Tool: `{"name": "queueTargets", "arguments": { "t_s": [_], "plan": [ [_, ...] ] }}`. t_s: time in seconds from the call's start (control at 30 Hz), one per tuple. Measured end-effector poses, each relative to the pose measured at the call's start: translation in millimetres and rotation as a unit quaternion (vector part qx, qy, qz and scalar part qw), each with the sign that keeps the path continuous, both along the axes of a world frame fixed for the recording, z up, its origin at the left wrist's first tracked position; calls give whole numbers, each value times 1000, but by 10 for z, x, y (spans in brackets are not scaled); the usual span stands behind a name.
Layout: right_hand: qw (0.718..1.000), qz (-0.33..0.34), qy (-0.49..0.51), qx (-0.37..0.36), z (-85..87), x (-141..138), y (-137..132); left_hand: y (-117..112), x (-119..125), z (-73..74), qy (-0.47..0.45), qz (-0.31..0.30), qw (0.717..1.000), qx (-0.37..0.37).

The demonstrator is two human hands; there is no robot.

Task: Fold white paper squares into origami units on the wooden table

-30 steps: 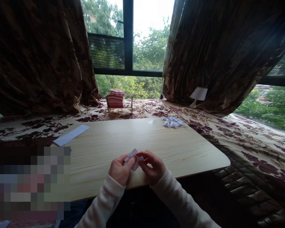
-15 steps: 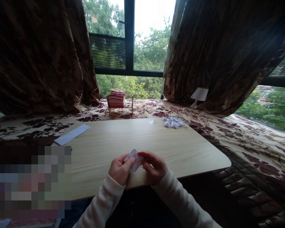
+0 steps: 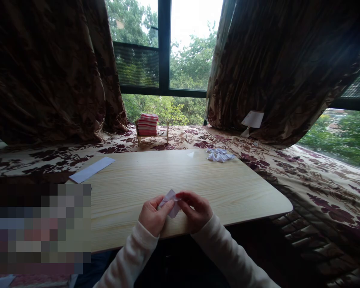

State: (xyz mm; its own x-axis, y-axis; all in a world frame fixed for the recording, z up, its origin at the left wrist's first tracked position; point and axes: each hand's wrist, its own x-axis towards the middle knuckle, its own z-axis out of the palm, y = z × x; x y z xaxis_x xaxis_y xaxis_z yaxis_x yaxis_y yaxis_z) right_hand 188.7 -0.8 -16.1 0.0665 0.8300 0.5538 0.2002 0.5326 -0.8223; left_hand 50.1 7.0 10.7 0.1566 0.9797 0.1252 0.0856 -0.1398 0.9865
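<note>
A small folded piece of white paper (image 3: 174, 210) is held above the near edge of the wooden table (image 3: 132, 180). My left hand (image 3: 153, 215) pinches it from the left, thumb lying across its front. From the right, my right hand (image 3: 196, 209) grips the paper's edge between thumb and index finger, its other fingers curled. Part of the paper is hidden behind the left thumb.
Several folded white paper pieces (image 3: 219, 155) lie in a cluster at the table's far right. A long white paper strip (image 3: 92, 169) rests at the far left. Beyond the table stand a rack with folded striped cloths (image 3: 148, 124) and a small lamp (image 3: 253, 119).
The right thumb and index finger have closed on the paper's right edge, and the paper has turned slightly. Both hands stay in nearly the same place.
</note>
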Motion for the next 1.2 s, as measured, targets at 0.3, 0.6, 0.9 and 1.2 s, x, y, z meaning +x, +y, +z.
{"name": "queueTargets", "arguments": {
  "t_s": [0.3, 0.6, 0.9, 1.2],
  "plan": [
    [1000, -7, -26, 13, 14, -8, 3, -19, 3, 7, 51, 3, 999, 8],
    [999, 0, -36, 18, 51, -1, -2, -29, 14, -32, 101, 15, 993, 56],
    [999, -12, -43, 8, 48, -8, -19, -46, 39, 6, 135, 5, 987, 92],
    [998, -20, -57, 1, 47, -12, -30, -47, 66, 20, 160, 9, 984, 80]
  ]
}}
